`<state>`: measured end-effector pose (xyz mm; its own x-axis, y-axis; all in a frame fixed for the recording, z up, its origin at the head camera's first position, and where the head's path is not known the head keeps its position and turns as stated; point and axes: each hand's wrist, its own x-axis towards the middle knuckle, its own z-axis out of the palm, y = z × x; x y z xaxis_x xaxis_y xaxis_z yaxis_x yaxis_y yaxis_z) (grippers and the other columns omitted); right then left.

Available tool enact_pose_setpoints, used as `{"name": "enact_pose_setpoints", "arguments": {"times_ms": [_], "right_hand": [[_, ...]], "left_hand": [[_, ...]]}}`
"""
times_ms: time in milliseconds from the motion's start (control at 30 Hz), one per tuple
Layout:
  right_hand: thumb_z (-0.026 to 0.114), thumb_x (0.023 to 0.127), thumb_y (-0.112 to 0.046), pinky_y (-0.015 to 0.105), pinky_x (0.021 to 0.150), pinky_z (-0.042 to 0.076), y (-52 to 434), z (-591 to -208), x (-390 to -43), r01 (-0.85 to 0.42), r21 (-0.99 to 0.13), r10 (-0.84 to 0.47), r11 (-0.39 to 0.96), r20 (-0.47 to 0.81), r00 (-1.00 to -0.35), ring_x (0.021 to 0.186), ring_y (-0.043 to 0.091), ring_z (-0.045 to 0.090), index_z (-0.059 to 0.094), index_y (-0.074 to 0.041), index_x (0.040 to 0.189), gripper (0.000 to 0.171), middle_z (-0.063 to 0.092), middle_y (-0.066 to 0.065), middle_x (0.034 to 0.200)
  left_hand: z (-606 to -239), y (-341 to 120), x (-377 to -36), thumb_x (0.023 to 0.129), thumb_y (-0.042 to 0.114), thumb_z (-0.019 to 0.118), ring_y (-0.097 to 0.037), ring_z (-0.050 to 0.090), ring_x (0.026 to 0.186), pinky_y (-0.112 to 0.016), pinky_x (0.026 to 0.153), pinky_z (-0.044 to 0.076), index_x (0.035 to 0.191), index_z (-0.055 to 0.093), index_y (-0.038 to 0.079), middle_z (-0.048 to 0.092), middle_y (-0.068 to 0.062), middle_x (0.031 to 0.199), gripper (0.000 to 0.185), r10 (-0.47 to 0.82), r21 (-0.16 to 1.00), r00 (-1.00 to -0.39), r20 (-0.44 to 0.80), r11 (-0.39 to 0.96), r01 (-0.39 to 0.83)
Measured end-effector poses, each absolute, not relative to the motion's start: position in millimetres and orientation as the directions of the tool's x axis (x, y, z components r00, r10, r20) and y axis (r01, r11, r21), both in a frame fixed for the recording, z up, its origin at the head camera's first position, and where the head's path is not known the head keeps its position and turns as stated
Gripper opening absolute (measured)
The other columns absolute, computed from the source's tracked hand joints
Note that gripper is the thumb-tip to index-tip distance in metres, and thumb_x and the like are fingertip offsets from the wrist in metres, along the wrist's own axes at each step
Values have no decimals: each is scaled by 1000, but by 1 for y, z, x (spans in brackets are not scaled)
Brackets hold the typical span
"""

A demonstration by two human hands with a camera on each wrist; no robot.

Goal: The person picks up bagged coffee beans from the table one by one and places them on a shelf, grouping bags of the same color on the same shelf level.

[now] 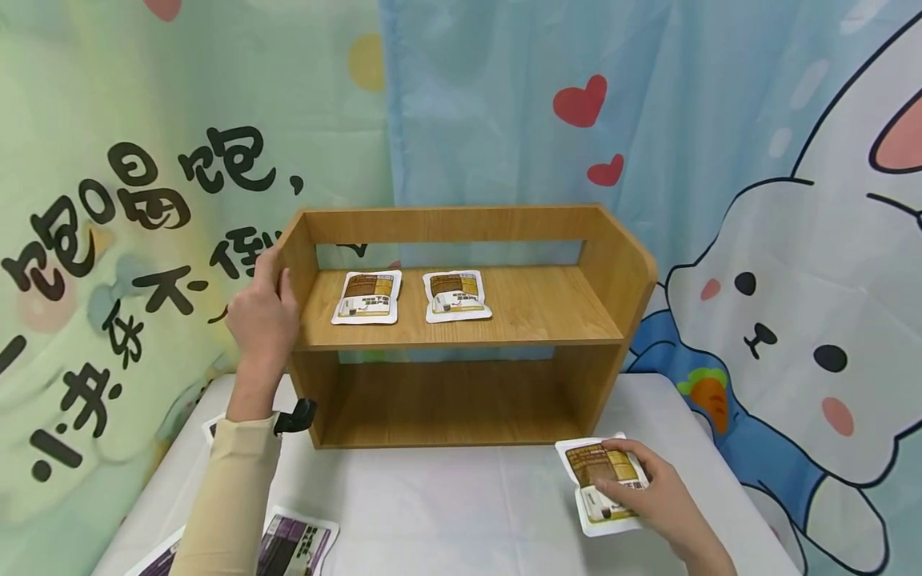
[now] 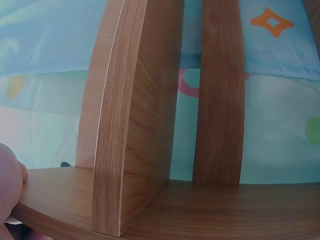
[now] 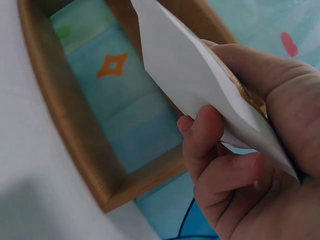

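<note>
A two-tier wooden shelf (image 1: 461,334) stands on the white-covered table. My left hand (image 1: 263,324) grips the upper edge of its left side panel (image 1: 297,276); in the left wrist view, part of that hand (image 2: 10,185) shows at the panel's edge. In front of the shelf's right end, my right hand (image 1: 666,492) holds a brown-and-white food pouch (image 1: 594,464), its printed face up toward the head camera. The right wrist view shows the pouch's plain white back (image 3: 185,65) between thumb and fingers. Two similar pouches, one left (image 1: 366,308) and one beside it (image 1: 455,304), lie on the upper tier.
Purple-and-white pouches (image 1: 306,540) lie on the table at the front left, partly hidden by my left sleeve (image 1: 223,496). Printed curtains (image 1: 475,96) hang behind the shelf and along both sides. The lower tier (image 1: 446,400) sits just above the tabletop (image 1: 446,512).
</note>
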<state>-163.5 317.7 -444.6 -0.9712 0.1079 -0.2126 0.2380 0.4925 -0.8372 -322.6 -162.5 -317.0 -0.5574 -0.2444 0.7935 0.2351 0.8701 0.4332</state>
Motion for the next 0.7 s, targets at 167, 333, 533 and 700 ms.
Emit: {"name": "enact_pose_setpoints", "arguments": {"times_ms": [167,333,533,700], "right_hand": [[78,83,-34,31,73,50,314,-431,-168,180,-863,79,471,-162,-984,113,38,43,43,-9,143,73,27,26,148],[78,83,-34,31,71,53,310,-416,-174,125,-874,63,469,-108,-992,109,37,47,43,-10,143,74,29,26,147],[77,85,-32,31,68,55,307,-389,-183,25,-882,46,471,-3,-999,94,32,56,44,-11,142,69,38,26,136],[74,87,-30,32,64,55,303,-365,-194,-65,-869,18,491,84,-996,82,28,60,45,-9,141,64,42,25,128]], "left_hand": [[-319,-164,-323,101,22,51,-35,58,54,-41,44,36,131,55,11,69,-23,90,32,-249,435,-556,793,870,232],[-319,-164,-323,101,22,51,-35,57,53,-40,44,35,132,55,12,69,-22,88,32,-251,436,-555,793,870,230],[-319,-163,-324,102,23,50,-34,56,53,-39,44,35,133,54,13,69,-22,88,33,-243,431,-559,793,872,232],[-318,-164,-325,102,23,50,-35,57,53,-40,44,36,132,54,13,69,-22,89,32,-239,426,-550,800,872,242]]}}
